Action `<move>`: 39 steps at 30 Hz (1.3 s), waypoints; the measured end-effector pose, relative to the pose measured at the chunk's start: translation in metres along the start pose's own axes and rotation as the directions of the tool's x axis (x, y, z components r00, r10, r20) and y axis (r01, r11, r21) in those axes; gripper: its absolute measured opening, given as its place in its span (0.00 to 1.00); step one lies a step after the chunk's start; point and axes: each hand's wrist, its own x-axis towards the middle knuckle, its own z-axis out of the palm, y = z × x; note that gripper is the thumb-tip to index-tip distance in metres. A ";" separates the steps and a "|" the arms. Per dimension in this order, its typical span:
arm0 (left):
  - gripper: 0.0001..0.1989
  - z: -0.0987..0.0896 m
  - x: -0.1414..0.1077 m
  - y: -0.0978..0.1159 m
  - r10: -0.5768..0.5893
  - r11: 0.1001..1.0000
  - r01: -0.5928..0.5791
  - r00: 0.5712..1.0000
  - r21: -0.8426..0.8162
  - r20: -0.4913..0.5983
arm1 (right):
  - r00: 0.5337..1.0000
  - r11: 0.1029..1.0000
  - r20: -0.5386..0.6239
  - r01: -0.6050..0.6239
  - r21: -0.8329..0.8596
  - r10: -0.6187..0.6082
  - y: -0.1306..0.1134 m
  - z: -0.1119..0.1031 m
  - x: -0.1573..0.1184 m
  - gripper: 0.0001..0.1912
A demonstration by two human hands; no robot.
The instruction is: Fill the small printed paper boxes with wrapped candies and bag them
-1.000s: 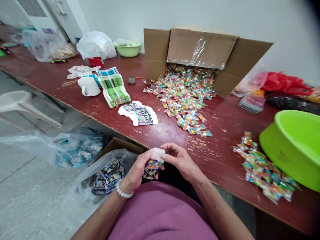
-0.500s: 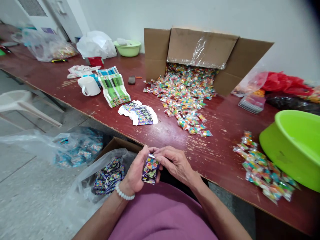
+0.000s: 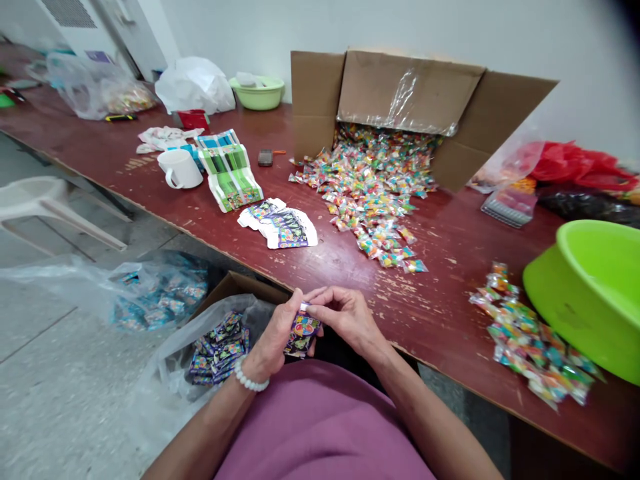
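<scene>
A: where's that small purple printed cardboard box [image 3: 303,331]?
B: just off the worn dark-red wooden bench [image 3: 345,261], long axis pointing at it. left hand [image 3: 274,337] cups it, right hand [image 3: 350,319] pinches the white flap [image 3: 304,306], bench end.

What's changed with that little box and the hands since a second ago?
The white flap of the purple box, standing open before, now shows only as a small strip. The right hand has shifted slightly left. The left hand still holds the box; the candy pile and white mug stayed put.
</scene>
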 end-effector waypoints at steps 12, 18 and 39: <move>0.25 0.001 -0.004 0.010 0.038 0.994 -0.039 0.999 -0.103 -0.013 | 0.988 0.921 -0.009 0.142 -0.363 -0.156 0.009 0.001 -0.009 0.09; 0.27 0.003 -0.005 0.015 0.143 0.986 -0.138 0.989 0.096 -0.042 | 1.000 0.990 -0.004 0.009 -0.139 -0.010 0.007 0.005 -0.007 0.13; 0.16 -0.005 0.002 0.007 -0.051 0.937 0.028 0.997 -0.349 -0.056 | 0.898 0.575 0.229 0.419 -0.703 -0.375 0.024 0.005 -0.020 0.36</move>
